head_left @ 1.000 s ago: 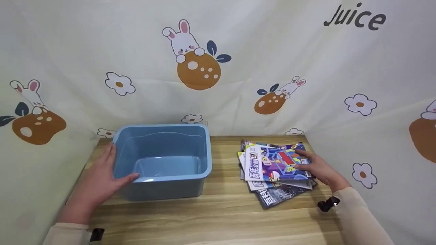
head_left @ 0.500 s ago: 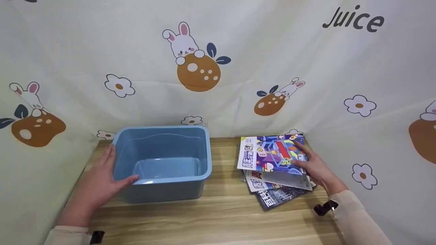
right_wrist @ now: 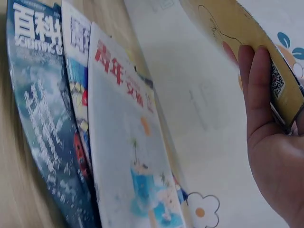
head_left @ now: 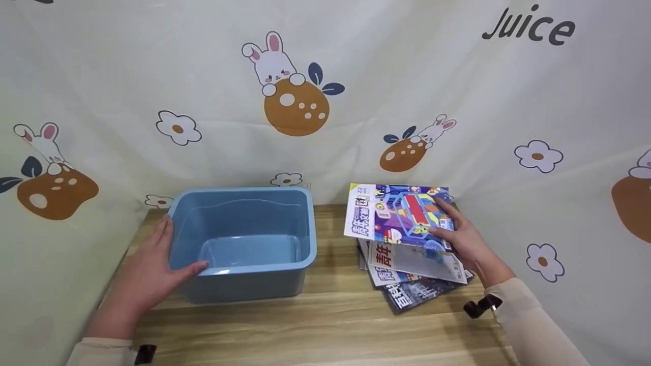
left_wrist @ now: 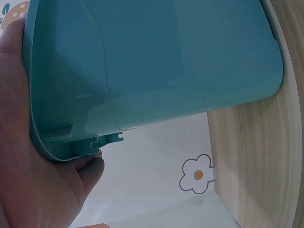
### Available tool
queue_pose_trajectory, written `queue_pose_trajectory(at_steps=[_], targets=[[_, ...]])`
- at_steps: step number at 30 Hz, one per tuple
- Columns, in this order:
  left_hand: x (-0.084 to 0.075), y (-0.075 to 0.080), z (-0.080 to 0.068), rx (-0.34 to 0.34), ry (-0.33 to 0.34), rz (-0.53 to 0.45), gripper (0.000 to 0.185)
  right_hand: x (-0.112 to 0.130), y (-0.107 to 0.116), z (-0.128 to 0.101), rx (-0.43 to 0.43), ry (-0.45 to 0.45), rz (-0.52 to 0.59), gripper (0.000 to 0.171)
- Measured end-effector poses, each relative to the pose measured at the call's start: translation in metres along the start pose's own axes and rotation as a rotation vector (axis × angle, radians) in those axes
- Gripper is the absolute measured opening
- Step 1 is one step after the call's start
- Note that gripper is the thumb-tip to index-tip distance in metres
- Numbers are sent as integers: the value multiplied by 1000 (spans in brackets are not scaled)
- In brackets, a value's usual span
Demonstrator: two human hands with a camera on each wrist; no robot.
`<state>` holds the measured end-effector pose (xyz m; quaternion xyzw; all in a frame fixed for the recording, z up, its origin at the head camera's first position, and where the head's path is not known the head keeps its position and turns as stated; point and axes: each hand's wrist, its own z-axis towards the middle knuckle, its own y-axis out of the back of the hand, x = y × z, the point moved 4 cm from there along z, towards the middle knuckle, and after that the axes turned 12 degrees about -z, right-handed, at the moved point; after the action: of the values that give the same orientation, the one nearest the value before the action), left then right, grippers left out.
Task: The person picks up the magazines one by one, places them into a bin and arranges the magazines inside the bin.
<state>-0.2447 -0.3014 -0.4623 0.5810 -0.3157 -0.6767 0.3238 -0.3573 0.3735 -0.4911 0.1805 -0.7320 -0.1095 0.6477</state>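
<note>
A blue plastic bin (head_left: 244, 267) stands on the wooden table at the left. My left hand (head_left: 147, 272) grips its left rim, the thumb over the front corner; the left wrist view shows the bin's outer wall (left_wrist: 190, 57) beside that hand. At the right, my right hand (head_left: 470, 244) holds a colourful magazine (head_left: 402, 213) by its right edge, raised over the stack. The right wrist view shows its yellowish back (right_wrist: 223, 23) with fingers beneath it. Below lie a pale magazine (head_left: 414, 262) with red lettering and a dark one (head_left: 414, 295), fanned unevenly.
A printed cloth (head_left: 213, 66) with rabbits, oranges and flowers hangs behind and at both sides of the table. Wooden tabletop (head_left: 330, 325) extends in front of the bin and the magazines.
My right hand has lifted the colourful magazine off the stack, up and slightly left, uncovering the pale magazine. My left hand and the bin have stayed in place.
</note>
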Motion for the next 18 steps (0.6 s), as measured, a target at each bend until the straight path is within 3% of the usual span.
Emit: queue_pose_trajectory(at_steps=[7, 18], targets=[[0, -1, 4, -1, -13, -26, 135, 25, -7, -3, -8, 31, 110, 91], [2, -1, 0, -3, -1, -21, 136, 42, -19, -5, 6, 27, 95, 91]])
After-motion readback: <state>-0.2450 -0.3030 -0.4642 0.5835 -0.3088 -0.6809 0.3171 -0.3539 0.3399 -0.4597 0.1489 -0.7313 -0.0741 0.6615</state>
